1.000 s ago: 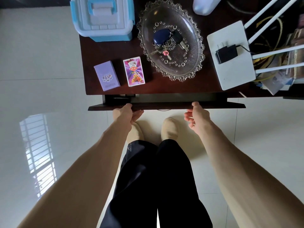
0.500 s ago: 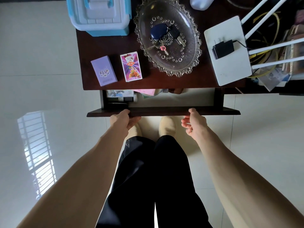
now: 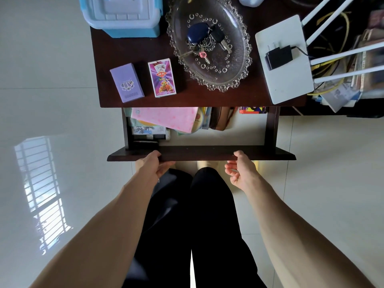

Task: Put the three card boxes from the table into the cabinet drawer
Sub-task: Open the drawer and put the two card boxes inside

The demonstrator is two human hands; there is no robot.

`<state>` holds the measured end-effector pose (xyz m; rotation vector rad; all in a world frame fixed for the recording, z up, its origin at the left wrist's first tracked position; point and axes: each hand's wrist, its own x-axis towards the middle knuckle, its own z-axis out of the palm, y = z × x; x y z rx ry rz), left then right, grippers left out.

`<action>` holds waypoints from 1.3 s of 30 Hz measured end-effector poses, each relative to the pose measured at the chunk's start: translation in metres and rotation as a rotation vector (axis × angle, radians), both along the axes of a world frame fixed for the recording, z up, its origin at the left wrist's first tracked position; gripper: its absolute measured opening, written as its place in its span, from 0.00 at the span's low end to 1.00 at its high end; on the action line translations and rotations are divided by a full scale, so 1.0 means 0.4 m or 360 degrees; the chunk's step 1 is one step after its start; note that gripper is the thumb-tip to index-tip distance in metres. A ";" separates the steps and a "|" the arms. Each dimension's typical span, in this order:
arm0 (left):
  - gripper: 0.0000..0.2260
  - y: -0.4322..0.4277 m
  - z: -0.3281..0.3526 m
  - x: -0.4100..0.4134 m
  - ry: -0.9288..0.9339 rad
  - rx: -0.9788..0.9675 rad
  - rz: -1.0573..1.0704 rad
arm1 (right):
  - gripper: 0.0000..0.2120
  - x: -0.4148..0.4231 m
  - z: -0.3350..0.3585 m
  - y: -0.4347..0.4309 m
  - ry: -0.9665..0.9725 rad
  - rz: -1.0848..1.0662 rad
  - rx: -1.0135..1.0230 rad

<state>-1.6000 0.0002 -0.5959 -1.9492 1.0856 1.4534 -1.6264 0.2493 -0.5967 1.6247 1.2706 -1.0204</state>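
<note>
Dark wood under both hands: I am gripping the drawer front (image 3: 201,153) of the cabinet drawer, my left hand (image 3: 152,165) with its thumb on top and fingers curling underneath, so that grip is closing on the panel. My right hand (image 3: 241,169) is touching the front's lower edge with fingers loosely curling and apart; I am judging that grip as open, steadying, not clamping. Two hands spread along the front are probably keeping the drawer from racking sideways.

Card boxes: only two are showing. The lilac card box (image 3: 127,82) and the purple card box (image 3: 161,77) are lying flat side by side on the worktop (image 3: 187,96), just behind the drawer front and above the drawer's left half. A third I cannot identify with certainty.

The drawer is holding a pink sheet (image 3: 166,118) and clutter on its left; its right floor is showing bare, likely the drop spot.

Further back from the drawer front: a glass dish (image 3: 234,65) carrying keys, a blue-and-white storage box (image 3: 122,17), a white router (image 3: 284,80). Pale glossy floor tiles (image 3: 52,100) are reflecting a window.
</note>
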 end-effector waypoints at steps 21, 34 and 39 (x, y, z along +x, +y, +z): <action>0.06 0.007 -0.015 0.133 -0.0180 0.0067 0.0136 | 0.16 0.117 0.005 0.013 -0.0186 -0.0004 0.0053; 0.09 -0.134 0.109 -0.001 0.0004 -0.0331 -0.1188 | 0.13 -0.062 0.100 -0.194 0.0633 0.1959 -0.0085; 0.17 -0.194 0.136 -0.168 0.0238 -0.0768 -0.1473 | 0.14 -0.231 0.121 -0.354 0.1583 0.2453 0.0126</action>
